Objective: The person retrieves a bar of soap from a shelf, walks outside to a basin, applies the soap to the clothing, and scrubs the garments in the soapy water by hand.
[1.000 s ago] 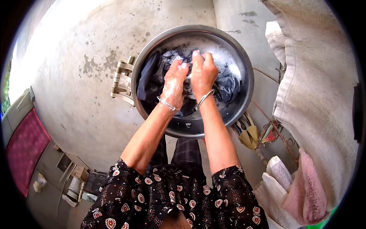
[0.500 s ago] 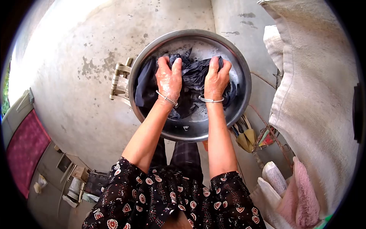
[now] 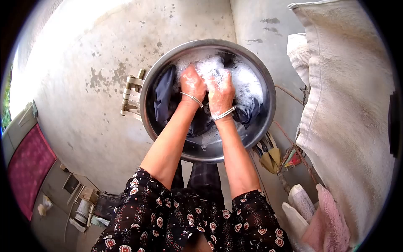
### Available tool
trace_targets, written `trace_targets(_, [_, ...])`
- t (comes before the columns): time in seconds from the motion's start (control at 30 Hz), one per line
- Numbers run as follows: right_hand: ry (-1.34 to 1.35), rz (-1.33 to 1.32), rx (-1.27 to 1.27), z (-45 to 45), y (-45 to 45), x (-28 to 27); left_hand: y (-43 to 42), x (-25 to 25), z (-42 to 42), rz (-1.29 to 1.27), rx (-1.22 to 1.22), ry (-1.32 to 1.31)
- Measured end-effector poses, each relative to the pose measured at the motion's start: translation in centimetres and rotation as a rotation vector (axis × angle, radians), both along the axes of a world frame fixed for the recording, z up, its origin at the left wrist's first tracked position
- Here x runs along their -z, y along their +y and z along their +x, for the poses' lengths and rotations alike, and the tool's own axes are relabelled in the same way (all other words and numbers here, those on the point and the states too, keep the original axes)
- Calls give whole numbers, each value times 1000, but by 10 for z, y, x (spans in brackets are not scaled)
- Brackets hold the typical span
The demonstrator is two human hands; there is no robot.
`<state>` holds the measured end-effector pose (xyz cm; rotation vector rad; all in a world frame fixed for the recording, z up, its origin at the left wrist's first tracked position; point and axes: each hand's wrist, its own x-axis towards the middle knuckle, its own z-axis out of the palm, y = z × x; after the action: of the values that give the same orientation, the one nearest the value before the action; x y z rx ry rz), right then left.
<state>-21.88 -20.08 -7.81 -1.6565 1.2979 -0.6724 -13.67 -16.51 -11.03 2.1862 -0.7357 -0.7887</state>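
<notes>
Both hands are inside a round metal basin [image 3: 270, 98] of soapy water and wet dark clothes [image 3: 247, 112]. My left hand [image 3: 193, 82] is balled up on wet dark cloth, its fingertips hidden. Close on its right, my right hand [image 3: 222, 90] has its fingers curled into the same cloth, partly covered by foam. White suds [image 3: 247, 80] lie thick in front of and to the right of the hands. A navy fold of cloth [image 3: 163, 94] rests against the basin's left side. Each wrist wears a silver bangle.
A slatted chair part [image 3: 132, 94] juts out left of the basin. To the right hang a large beige cloth [image 3: 340, 96] and a pink towel [image 3: 329, 222]. A folded umbrella [image 3: 270, 159] is beside the basin's lower right. Assorted items [image 3: 86, 206] stand lower left.
My hands have come closer together, the right one moving left and downward. The dark cloth bunched between them has sunk lower, and much more white foam shows around it.
</notes>
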Motion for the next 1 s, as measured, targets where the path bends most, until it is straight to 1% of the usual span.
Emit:
trace_targets(0.03, [-78,-23,1,4,13,-14,8,9,3,-257,-79,419])
trace_targets(0.07, [-40,-59,-1,6,26,-20,18,21,5,-468,-202,845])
trace_targets(0.1, [60,-84,42,14,28,-21,25,33,5,-844,-339,1484])
trace_targets(0.13, [176,-76,47,15,19,-12,26,18,-5,-636,-350,1075])
trace_targets(0.17, [293,-64,53,14,3,3,28,-10,-20,-424,-347,668])
trace_targets(0.2, [439,-21,64,10,-13,13,27,-42,-24,-400,-381,798])
trace_targets(0.23, [449,81,-2,7,-19,2,36,-53,-23,-207,-262,676])
trace_targets(0.3, [433,-393,-164,-7,-20,0,45,-96,-17,5,98,243])
trace_targets(0.37, [439,-432,-244,-25,-31,-1,57,-118,-11,-139,219,-256])
trace_targets(0.4, [494,-367,-234,-29,-33,2,58,-124,-5,-156,175,-387])
trace_targets(0.43, [546,-305,-221,-30,-34,5,65,-119,-1,-114,137,-505])
trace_targets(0.47, [552,-303,-208,-26,-34,9,70,-106,1,-43,73,-443])
trace_targets(0.5, [525,-218,-224,-20,-34,12,75,-88,2,32,12,-381])
trace_targets(0.53, [498,-128,-239,-15,-32,16,76,-62,7,143,-77,-141])
trace_targets(0.57, [472,-44,-254,-8,-33,19,63,-62,18,194,-208,254])
trace_targets(0.6, [426,52,-282,-1,-33,22,51,-56,22,133,-327,400])
trace_targets(0.63, [381,148,-310,3,-31,22,53,-14,21,-130,-466,729])
trace_targets(0.7, [180,263,-311,2,-30,19,36,-27,23,-232,-452,931])
trace_targets(0.77, [-72,246,-240,-7,-23,-6,35,-57,19,-217,-235,557])
trace_targets(0.8, [-62,151,-234,-12,-18,-22,36,-77,12,-206,-179,425])
trace_targets(0.83, [-32,91,-225,-19,-9,-41,45,-83,7,-285,-10,259])
trace_targets(0.9, [37,-50,-262,-41,14,-52,59,-105,-5,-332,197,50])
trace_targets(0.97, [199,-160,-322,-62,37,-49,80,-104,-24,-324,237,-27])
trace_targets(1.0, [223,-316,-331,-66,45,-40,87,-97,-29,-292,321,-166])
